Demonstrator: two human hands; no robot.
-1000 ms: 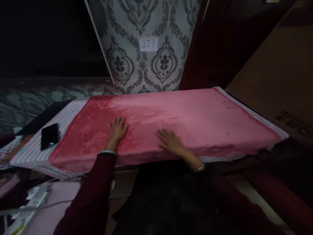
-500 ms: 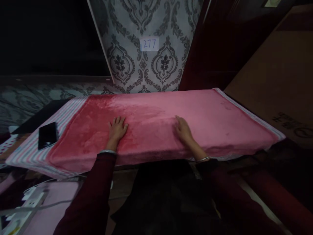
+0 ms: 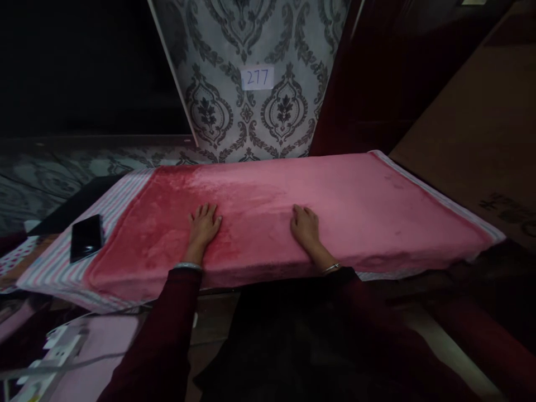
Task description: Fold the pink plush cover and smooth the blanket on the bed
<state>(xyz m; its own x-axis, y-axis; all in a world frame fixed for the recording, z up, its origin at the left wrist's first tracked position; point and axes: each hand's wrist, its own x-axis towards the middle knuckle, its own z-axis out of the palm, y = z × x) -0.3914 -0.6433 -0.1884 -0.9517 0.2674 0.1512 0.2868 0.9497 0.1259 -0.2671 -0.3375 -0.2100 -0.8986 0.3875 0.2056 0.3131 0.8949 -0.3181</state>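
Observation:
A pink plush blanket (image 3: 343,206) lies spread over a long low surface, its left part a deeper red-pink where the pile is brushed the other way. On that darker part my left hand (image 3: 203,228) rests flat, fingers spread and holding nothing. Nearer the middle, my right hand (image 3: 305,228) lies palm down on the lighter pile, fingers slightly bent and no object in it. Beneath the blanket, a striped cloth (image 3: 58,273) shows along the left end and at the right edge.
A black phone (image 3: 86,238) lies on the striped cloth at left. Behind are a large dark screen (image 3: 92,72) and patterned wallpaper with a paper marked 277 (image 3: 257,77). A cardboard box (image 3: 473,123) stands at right. Below left is a white power strip (image 3: 58,354) with cables.
My right hand has moved a little left across the blanket, and its fingers look closer in. My left hand stays about where it was on the pile. The view has shifted slightly.

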